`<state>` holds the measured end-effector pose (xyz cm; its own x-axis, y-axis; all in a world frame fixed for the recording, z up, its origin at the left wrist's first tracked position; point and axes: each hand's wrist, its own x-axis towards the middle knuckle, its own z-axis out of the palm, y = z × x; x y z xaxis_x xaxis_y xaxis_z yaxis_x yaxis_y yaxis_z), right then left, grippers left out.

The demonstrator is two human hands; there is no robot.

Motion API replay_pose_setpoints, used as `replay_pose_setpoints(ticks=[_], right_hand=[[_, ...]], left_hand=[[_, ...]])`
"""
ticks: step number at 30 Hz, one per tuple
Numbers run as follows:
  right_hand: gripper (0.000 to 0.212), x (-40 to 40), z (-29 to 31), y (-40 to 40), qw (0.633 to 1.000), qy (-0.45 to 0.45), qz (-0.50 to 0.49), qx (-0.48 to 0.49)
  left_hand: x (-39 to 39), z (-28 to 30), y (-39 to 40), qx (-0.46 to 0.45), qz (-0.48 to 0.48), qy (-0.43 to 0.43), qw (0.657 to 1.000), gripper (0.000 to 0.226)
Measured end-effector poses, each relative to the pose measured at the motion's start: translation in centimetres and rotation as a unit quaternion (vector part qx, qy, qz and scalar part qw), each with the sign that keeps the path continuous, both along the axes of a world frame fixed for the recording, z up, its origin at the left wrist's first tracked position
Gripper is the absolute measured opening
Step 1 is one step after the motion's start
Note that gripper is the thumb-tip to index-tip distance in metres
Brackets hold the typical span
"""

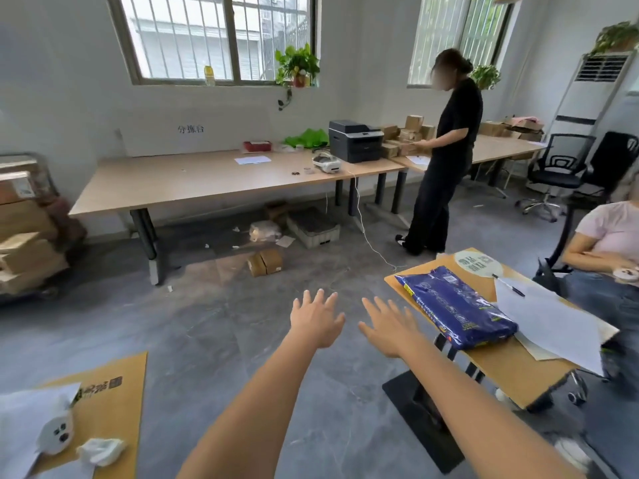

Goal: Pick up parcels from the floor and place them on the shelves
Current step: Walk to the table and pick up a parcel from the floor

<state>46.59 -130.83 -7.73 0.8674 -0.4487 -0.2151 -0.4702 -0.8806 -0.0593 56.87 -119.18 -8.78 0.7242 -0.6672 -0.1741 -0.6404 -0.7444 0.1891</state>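
Note:
My left hand (316, 318) and my right hand (389, 326) are stretched out side by side over the grey floor, palms down, fingers spread, holding nothing. A small brown cardboard parcel (265, 262) lies on the floor ahead of them, near the long table's front edge. A clear plastic-wrapped parcel (264, 230) and a grey crate (313, 227) lie under that table. At the far left, a cart (26, 233) is stacked with several cardboard boxes. A blue plastic-wrapped package (456, 307) rests on the small table to my right.
A long wooden table (193, 183) with a printer (356, 140) spans the back. One person in black stands at it; another sits at the right by the small table (511, 371). Office chairs (560, 171) stand at back right. A white cable (366, 236) trails across the floor.

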Motion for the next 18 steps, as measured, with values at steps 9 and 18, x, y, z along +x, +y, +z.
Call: replay_pose_setpoints(ticks=[9, 18], right_hand=[[0.064, 16.4, -3.0, -9.1, 0.997, 0.024, 0.071, -0.007], [0.064, 34.5, -0.5, -18.2, 0.989, 0.006, 0.148, -0.015]], left_hand=[[13.4, -2.2, -6.3, 0.025, 0.070, 0.007, 0.997, 0.061], [29.6, 0.2, -14.5, 0.002, 0.156, -0.015, 0.988, 0.060]])
